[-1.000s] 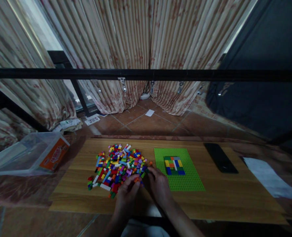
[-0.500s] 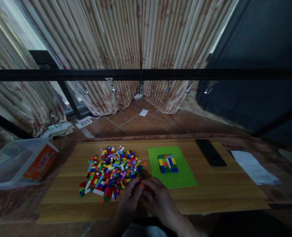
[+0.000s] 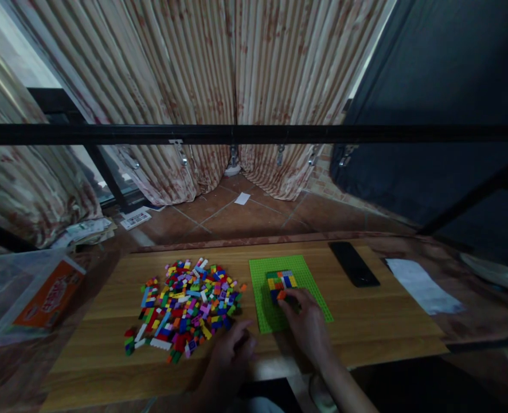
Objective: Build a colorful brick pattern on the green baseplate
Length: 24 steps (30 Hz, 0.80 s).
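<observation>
My right hand [image 3: 306,321] pinches a small orange toy brick [image 3: 281,295] over the front part of a low block of coloured bricks [image 3: 281,278]. That block, in yellow, blue, green and other colours, sits on a green studded baseplate [image 3: 260,312]; my fingers hide its front right part. Whether the orange brick touches the block, I cannot tell. My left hand [image 3: 232,350] hovers by the near right side of a loose heap of mixed bricks [image 3: 194,304], its fingers loosely bent and apart, with nothing visible in them.
Right of the baseplate a black phone [image 3: 354,264] lies on the wooden table [image 3: 340,338]. A clear plastic box [image 3: 4,287] with an orange packet [image 3: 50,292] stands off the left end. White paper [image 3: 424,285] lies off the right end. A black rail [image 3: 254,133] crosses beyond the table.
My hands have come apart. The right hand has carried the orange brick forward and right, onto or over the brick block; the left stays near the heap. The view has shifted slightly right.
</observation>
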Tool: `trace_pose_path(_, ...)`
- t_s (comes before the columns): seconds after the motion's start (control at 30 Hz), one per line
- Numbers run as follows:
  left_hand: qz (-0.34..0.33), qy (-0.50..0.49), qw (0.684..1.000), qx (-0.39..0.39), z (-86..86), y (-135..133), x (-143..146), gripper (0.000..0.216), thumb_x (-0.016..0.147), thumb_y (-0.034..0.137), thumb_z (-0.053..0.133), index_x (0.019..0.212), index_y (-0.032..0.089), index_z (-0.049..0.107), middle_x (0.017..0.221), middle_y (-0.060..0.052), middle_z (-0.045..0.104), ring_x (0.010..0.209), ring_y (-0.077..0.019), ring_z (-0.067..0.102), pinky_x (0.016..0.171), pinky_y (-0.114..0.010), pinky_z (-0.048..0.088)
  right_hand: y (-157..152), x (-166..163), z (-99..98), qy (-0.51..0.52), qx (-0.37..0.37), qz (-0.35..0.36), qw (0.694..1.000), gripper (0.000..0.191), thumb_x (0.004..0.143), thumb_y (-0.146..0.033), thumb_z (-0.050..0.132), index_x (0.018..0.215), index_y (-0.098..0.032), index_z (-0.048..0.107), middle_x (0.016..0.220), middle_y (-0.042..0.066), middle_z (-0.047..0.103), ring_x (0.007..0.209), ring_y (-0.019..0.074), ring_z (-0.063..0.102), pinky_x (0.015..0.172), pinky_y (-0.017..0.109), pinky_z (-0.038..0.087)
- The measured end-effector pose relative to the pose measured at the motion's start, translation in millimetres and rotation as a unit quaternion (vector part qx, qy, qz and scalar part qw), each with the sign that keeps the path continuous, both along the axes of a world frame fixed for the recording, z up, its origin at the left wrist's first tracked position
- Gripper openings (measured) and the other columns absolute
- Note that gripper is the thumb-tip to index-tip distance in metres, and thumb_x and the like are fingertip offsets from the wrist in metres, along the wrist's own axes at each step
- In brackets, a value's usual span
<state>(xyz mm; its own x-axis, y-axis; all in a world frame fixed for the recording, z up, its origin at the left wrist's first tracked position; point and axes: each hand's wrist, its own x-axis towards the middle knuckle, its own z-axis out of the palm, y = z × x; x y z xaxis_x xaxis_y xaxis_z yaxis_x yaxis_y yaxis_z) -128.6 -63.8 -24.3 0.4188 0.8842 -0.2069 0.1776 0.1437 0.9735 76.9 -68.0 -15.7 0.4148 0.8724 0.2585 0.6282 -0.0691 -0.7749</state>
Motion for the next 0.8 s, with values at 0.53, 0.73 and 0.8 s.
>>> trace_pose_path(0.53, -0.077, 0.008, 0.990, 0.120, 3.0, 0, -8, 0.030, 0.084, 0.023, 0.054, 0.113, 0.019, 0.061, 0.080, -0.003, 0.069, 0.065, -0.0130, 0.060, 0.062, -0.024, 0.047, 1, -37, -11.3, -0.068, -0.034, 0.110, 0.991, 0.024, 0.089, -0.022, 0.053, 0.108, -0.018, 0.067, 0.105, 0.010, 0.070, 0.101, 0.0252, 0.063, 0.091, 0.041, 0.050)
trace_pose_path(0.73, -0.060, -0.009, 0.981, 0.185, -6.1, -6, -6, 0.021, 0.083, 0.020, 0.054, 0.103, 0.017, 0.060, 0.074, -0.002, 0.064, 0.060, -0.0113, 0.056, 0.058, -0.023, 0.043, 16, -57, -14.0, -0.060, -0.072, 0.181, 0.979, 0.032, 0.089, -0.016, 0.046, 0.112, -0.016, 0.067, 0.110, 0.011, 0.071, 0.104, 0.0246, 0.065, 0.093, 0.040, 0.050)
trace_pose_path(0.8, -0.045, -0.016, 0.982, 0.181, -10.3, -7, -5, 0.026, 0.083, 0.017, 0.053, 0.109, 0.017, 0.056, 0.072, 0.000, 0.062, 0.056, -0.0101, 0.053, 0.055, -0.022, 0.041, 21, -57, -13.7, -0.048, -0.073, 0.194, 0.977, 0.035, 0.087, -0.015, 0.046, 0.116, -0.016, 0.066, 0.113, 0.011, 0.071, 0.105, 0.0235, 0.065, 0.095, 0.039, 0.050)
